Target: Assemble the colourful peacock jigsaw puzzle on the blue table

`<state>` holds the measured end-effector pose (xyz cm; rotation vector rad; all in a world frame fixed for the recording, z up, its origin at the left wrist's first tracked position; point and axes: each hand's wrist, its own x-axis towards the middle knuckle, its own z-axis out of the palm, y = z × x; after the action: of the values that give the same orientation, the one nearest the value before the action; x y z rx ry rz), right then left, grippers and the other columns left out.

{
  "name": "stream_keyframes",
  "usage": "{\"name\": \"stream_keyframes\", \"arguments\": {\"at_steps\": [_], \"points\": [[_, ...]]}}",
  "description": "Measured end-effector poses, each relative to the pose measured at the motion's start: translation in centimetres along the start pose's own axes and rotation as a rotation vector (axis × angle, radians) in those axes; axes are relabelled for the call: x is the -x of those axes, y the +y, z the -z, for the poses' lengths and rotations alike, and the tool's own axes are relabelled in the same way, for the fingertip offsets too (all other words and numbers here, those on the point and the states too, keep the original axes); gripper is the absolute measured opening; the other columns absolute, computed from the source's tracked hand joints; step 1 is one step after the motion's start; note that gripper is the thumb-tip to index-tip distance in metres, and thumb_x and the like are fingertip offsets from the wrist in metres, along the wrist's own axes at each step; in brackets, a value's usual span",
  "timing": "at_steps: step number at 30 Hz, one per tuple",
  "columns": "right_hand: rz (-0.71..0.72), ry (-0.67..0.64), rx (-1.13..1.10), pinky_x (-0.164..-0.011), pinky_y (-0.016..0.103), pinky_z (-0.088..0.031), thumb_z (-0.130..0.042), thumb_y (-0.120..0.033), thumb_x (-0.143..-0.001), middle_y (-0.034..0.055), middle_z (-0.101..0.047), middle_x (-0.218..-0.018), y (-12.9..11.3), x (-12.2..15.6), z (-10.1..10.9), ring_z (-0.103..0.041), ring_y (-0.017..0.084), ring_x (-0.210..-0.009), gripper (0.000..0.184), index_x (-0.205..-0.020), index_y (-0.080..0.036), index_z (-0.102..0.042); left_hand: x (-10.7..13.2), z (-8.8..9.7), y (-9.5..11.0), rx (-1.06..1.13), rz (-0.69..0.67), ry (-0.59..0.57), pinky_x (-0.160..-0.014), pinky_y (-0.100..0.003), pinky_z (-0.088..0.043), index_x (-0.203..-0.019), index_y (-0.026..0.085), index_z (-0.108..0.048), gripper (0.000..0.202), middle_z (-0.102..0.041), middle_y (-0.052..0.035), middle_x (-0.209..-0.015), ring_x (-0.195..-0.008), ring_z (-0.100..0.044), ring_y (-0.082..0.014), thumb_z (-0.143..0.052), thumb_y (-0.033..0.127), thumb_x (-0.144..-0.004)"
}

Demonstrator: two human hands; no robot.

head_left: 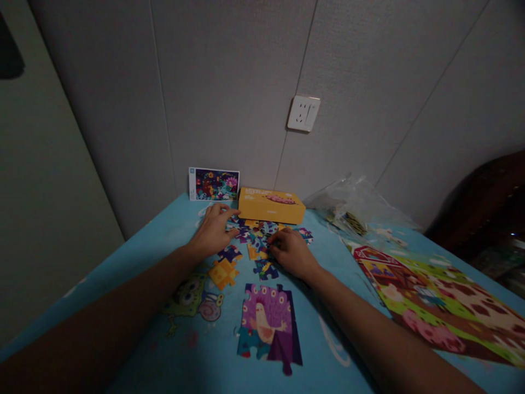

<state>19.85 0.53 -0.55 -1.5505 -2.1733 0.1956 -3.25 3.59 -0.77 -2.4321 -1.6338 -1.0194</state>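
Puzzle pieces [266,269] lie in a messy heap near the far edge of the blue cloth [166,236], in front of the yellow box [273,212]. The left hand [211,232] has its fingers spread, with nothing seen between them. The right hand [291,251] bunches its fingers at the heap; I can't tell if they pinch a piece. An arm could bump the joined bird block [264,323], because it lies between both arms. Overlapping pieces could get pushed under the box. Count: two hands, one box, one bird block, one picture card [216,185], one clear bag [355,202], one farm picture [426,295]. Heaped pieces overlap too much to count.
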Motion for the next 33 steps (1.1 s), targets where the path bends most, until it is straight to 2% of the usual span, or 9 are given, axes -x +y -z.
{"name": "stream_keyframes", "arguments": {"at_steps": [4, 9, 13, 17, 20, 22, 24, 26, 33], "points": [[-0.001, -0.006, -0.005, -0.085, 0.030, -0.037, -0.058, -0.020, -0.075, 0.0075, -0.061, -0.095, 0.1, 0.0, 0.0, -0.054, 0.020, -0.092, 0.018, -0.089, -0.019, -0.070, 0.1, 0.7, 1.0, 0.095, -0.141, 0.098, -0.106, -0.042, -0.035, -0.117, 0.021, -0.058, 0.042, -0.042, -0.0085, -0.124, -0.119, -0.042, -0.0250, -0.067, 0.024, -0.076], [-0.002, -0.011, -0.009, -0.083, 0.030, -0.037, -0.058, -0.021, -0.075, 0.0075, -0.061, -0.095, 0.3, -0.1, -0.1, -0.054, 0.020, -0.091, 0.019, -0.090, -0.019, -0.070, 0.4, 1.7, 2.1, 0.216, -0.275, 0.195, -0.101, -0.041, -0.042, -0.111, 0.021, -0.060, 0.031, -0.042, -0.0087, -0.123, -0.119, -0.044, -0.0234, -0.064, 0.025, -0.080], [-0.004, -0.012, -0.016, -0.084, 0.030, -0.037, -0.059, -0.021, -0.075, 0.0073, -0.061, -0.095, 0.3, -0.2, -0.2, -0.054, 0.020, -0.092, 0.019, -0.090, -0.019, -0.070, 0.6, 2.4, 2.7, 0.256, -0.281, 0.250, -0.101, -0.044, -0.042, -0.109, 0.020, -0.061, 0.030, -0.044, -0.0091, -0.123, -0.116, -0.046, -0.0241, -0.064, 0.029, -0.080], [-0.003, -0.018, -0.013, -0.086, 0.029, -0.037, -0.059, -0.021, -0.075, 0.0073, -0.061, -0.095, 0.3, -0.2, -0.2, -0.054, 0.020, -0.094, 0.019, -0.090, -0.019, -0.070, 0.7, 2.6, 2.8, 0.249, -0.246, 0.255, -0.103, -0.044, -0.040, -0.111, 0.021, -0.059, 0.033, -0.044, -0.0095, -0.125, -0.117, -0.045, -0.0245, -0.063, 0.033, -0.080], [0.007, -0.010, -0.011, -0.085, 0.029, -0.037, -0.059, -0.020, -0.076, 0.0074, -0.061, -0.095, 0.2, -0.2, -0.1, -0.055, 0.020, -0.093, 0.018, -0.090, -0.019, -0.070, 0.6, 1.7, 2.1, 0.186, -0.247, 0.143, -0.105, -0.041, -0.037, -0.112, 0.020, -0.060, 0.033, -0.045, -0.0102, -0.125, -0.120, -0.043, -0.0241, -0.060, 0.035, -0.082], [0.012, -0.010, -0.008, -0.084, 0.029, -0.038, -0.058, -0.020, -0.076, 0.0074, -0.061, -0.094, 0.2, -0.2, -0.1, -0.055, 0.020, -0.092, 0.018, -0.089, -0.019, -0.070, 0.6, 0.8, 1.3, 0.084, -0.171, -0.018, -0.105, -0.043, -0.035, -0.112, 0.021, -0.062, 0.036, -0.047, -0.0103, -0.124, -0.122, -0.041, -0.0264, -0.060, 0.039, -0.081], [0.010, -0.014, -0.004, -0.083, 0.029, -0.038, -0.058, -0.020, -0.076, 0.0074, -0.061, -0.093, 0.2, -0.2, -0.1, -0.055, 0.019, -0.091, 0.018, -0.089, -0.019, -0.070, 0.6, 0.0, 0.6, 0.004, -0.105, -0.233, -0.103, -0.044, -0.036, -0.118, 0.022, -0.059, 0.044, -0.052, -0.0106, -0.121, -0.119, -0.043, -0.0280, -0.058, 0.046, -0.081], [0.006, -0.018, -0.008, -0.083, 0.029, -0.037, -0.058, -0.020, -0.075, 0.0072, -0.061, -0.094, 0.2, -0.2, -0.1, -0.054, 0.019, -0.090, 0.019, -0.090, -0.019, -0.070, 0.7, -0.3, 0.2, -0.037, -0.087, -0.334, -0.104, -0.044, -0.034, -0.124, 0.022, -0.056, 0.046, -0.053, -0.0104, -0.124, -0.120, -0.043, -0.0281, -0.053, 0.046, -0.084], [0.010, -0.011, -0.015, -0.083, 0.029, -0.037, -0.058, -0.020, -0.076, 0.0073, -0.061, -0.095, 0.2, -0.1, -0.1, -0.054, 0.019, -0.091, 0.019, -0.090, -0.019, -0.070, 0.3, 0.2, 0.6, -0.006, -0.064, -0.325, -0.103, -0.039, -0.035, -0.118, 0.017, -0.060, 0.046, -0.060, -0.0101, -0.121, -0.118, -0.049, -0.0269, -0.061, 0.042, -0.079]]}}
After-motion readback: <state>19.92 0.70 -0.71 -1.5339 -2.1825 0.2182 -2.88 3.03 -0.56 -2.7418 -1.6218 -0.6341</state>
